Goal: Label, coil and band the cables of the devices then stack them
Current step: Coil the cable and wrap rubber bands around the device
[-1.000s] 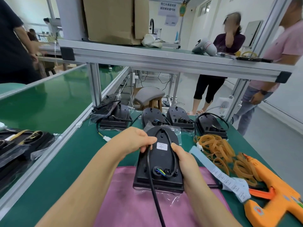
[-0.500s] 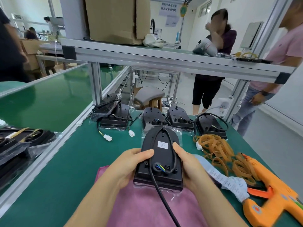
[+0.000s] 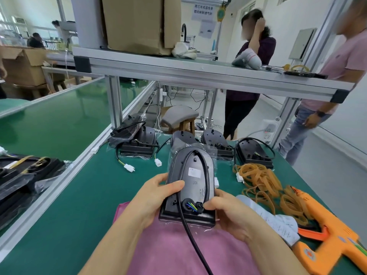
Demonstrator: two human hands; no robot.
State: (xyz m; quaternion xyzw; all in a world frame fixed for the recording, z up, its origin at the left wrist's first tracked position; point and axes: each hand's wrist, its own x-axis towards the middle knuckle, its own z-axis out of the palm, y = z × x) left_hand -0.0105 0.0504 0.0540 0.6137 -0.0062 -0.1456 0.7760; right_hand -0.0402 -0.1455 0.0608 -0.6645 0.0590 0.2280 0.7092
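A black device with a white label on its back is held tilted above a pink cloth. Its black cable loops over the back and trails down toward me. My left hand grips the device's left edge, thumb pressing the cable on top. My right hand grips the lower right corner, thumb near the cable's exit. Several more black devices with loose cables lie at the far edge of the green table. A heap of tan rubber bands lies to the right.
An orange label gun and a white label strip lie at the right. Banded black devices sit on the left conveyor. An aluminium shelf spans overhead. Two people stand beyond the table's far right.
The device has been lifted and tilted toward me. My right thumb has slid down to the cable exit, and the cable loop now lies along the back.
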